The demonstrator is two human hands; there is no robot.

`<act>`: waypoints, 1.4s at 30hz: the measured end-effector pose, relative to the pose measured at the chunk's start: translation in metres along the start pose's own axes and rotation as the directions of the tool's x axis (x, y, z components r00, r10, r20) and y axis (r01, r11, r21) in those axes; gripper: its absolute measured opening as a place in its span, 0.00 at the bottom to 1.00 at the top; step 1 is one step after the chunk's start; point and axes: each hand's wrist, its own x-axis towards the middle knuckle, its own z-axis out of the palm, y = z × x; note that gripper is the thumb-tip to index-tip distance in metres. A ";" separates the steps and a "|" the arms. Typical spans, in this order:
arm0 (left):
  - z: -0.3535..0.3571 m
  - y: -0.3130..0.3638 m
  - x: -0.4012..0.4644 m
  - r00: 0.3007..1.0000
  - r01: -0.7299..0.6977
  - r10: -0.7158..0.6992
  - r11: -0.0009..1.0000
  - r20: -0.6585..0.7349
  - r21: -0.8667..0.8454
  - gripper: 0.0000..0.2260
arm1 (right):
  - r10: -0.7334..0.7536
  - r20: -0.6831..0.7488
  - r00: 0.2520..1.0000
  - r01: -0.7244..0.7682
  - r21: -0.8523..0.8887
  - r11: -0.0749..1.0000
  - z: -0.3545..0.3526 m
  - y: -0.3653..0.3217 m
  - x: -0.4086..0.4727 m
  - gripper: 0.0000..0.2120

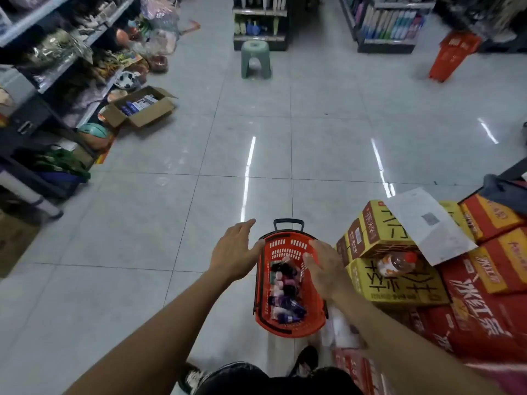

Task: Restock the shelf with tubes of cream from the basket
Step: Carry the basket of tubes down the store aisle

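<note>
1. Nearest: dark shoes [306,360] on grey tile, just behind the red basket [285,327] set on the floor, within easy reach.
2. Tubes of cream [285,292] heaped inside the basket, purple, pink and dark; none lifted out yet.
3. Left hand [235,253] flat beside the basket's left rim, fingers straight and together, holding nothing; likely steadying.
4. Right hand [325,270] over the right rim, fingers spread loosely, empty, seemingly poised to pick.
5. Stacked drink cartons [399,283] to the right, a bottle [396,263] lying on top.
6. Farther off: open cardboard box [142,108] by the left shelf [51,67], green stool [255,59] beyond.
</note>
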 end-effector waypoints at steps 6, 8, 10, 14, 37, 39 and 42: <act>0.017 0.020 0.015 0.998 0.064 -0.064 0.997 -0.012 0.030 0.38 | 0.006 0.052 0.999 -0.003 -0.053 0.999 -0.015 0.023 0.013 0.25; 0.020 0.020 0.021 0.999 0.048 -0.048 0.998 -0.004 0.051 0.36 | 0.017 0.066 0.998 -0.013 -0.071 0.997 -0.017 0.024 0.015 0.24; 0.023 0.016 0.028 0.999 0.037 -0.037 0.996 -0.009 0.077 0.32 | 0.031 0.071 0.997 -0.024 -0.102 0.994 -0.016 0.025 0.018 0.23; 0.028 0.007 0.044 1.000 0.027 -0.027 0.996 0.001 0.087 0.31 | 0.052 0.084 0.995 -0.040 -0.141 0.989 -0.011 0.027 0.028 0.23; 0.119 -0.024 0.123 0.965 0.113 -0.124 0.992 0.230 0.064 0.35 | 0.278 0.174 0.945 -0.230 -0.253 0.940 0.023 0.117 0.106 0.19; 0.142 -0.030 0.136 0.955 0.151 -0.162 0.986 0.247 0.064 0.34 | 0.301 0.204 0.931 -0.251 -0.241 0.938 0.035 0.136 0.118 0.21; 0.183 -0.045 0.156 0.938 0.206 -0.215 0.977 0.272 0.061 0.33 | 0.328 0.228 0.917 -0.275 -0.235 0.932 0.059 0.173 0.135 0.24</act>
